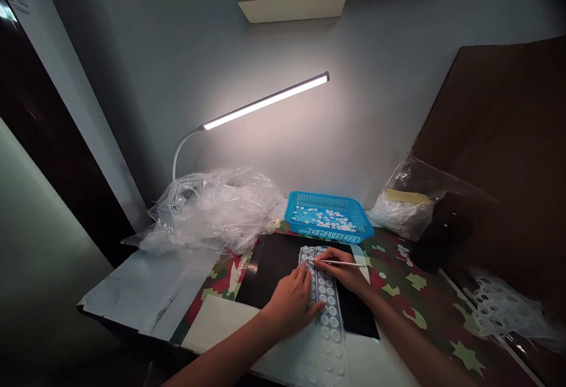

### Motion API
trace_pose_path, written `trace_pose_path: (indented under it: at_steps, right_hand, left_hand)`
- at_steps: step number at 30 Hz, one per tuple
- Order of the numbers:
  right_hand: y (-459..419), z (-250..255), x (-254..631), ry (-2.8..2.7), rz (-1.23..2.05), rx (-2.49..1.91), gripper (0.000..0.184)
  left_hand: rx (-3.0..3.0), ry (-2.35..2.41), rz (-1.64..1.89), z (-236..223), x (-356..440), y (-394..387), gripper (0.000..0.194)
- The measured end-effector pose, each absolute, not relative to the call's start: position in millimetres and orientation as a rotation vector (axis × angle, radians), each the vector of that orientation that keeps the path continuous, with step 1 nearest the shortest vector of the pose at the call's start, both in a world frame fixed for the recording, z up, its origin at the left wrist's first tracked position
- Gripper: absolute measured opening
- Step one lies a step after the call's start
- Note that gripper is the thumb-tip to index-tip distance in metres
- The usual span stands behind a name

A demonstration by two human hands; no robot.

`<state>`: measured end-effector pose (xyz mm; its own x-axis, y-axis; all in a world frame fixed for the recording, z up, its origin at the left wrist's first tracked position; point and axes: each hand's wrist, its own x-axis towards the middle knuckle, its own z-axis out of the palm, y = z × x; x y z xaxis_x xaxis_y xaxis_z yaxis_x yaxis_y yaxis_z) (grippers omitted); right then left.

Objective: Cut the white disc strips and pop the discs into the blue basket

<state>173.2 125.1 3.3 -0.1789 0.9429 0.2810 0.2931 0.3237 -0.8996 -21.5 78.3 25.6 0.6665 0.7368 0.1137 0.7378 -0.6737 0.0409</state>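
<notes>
A long translucent sheet with rows of round, raised white pieces (328,309) runs from the black mat toward me. My left hand (288,299) lies on its left side, fingers stretched out and thumb apart, touching the sheet. In my right hand (340,270) is a thin, pale pen-like stick (354,264), held between thumb and fingers. Its tip points left, at the pieces near the sheet's far end, close to my left fingertips. What kind of tool it is, I cannot tell.
Beyond the sheet stands a blue plastic basket (329,235) with many small white discs. Crumpled clear plastic bags (216,210) fill the back left. At right are a bag of white pieces (404,216) and a perforated white sheet (508,304). A lit lamp (267,102) hangs above.
</notes>
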Motion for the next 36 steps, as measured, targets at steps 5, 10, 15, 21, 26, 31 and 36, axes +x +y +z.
trace_pose_path:
  at_steps: [5, 10, 15, 21, 26, 31, 36]
  right_hand:
    - [124, 4, 172, -1.734, 0.825, -1.110, 0.028]
    - [122, 5, 167, -1.857, 0.733, -1.045, 0.029]
    - [127, 6, 161, -1.891, 0.641, -1.026, 0.028]
    - [122, 11, 170, -1.799, 0.641, -1.116, 0.020]
    - [108, 12, 187, -1.748, 0.689, -1.161, 0.020]
    - [109, 5, 191, -1.740, 0.737, -1.154, 0.023]
    - [112, 1, 189, -1.757, 0.764, -1.127, 0.026]
  left_hand:
    - [-2.787, -1.240, -0.128, 24, -3, 89, 0.065]
    - [-2.785, -1.093, -0.128, 15, 3, 95, 0.070]
    - [-2.773, -1.046, -0.143, 13, 2, 96, 0.071]
    - [-2.786, -1.148, -0.127, 18, -3, 92, 0.073]
    - [-2.814, -1.170, -0.206, 22, -11, 92, 0.061]
    - [-2.771, -1.205, -0.373, 15, -13, 89, 0.056]
    - [-2.797, -1.119, -0.564, 2, -12, 93, 0.053]
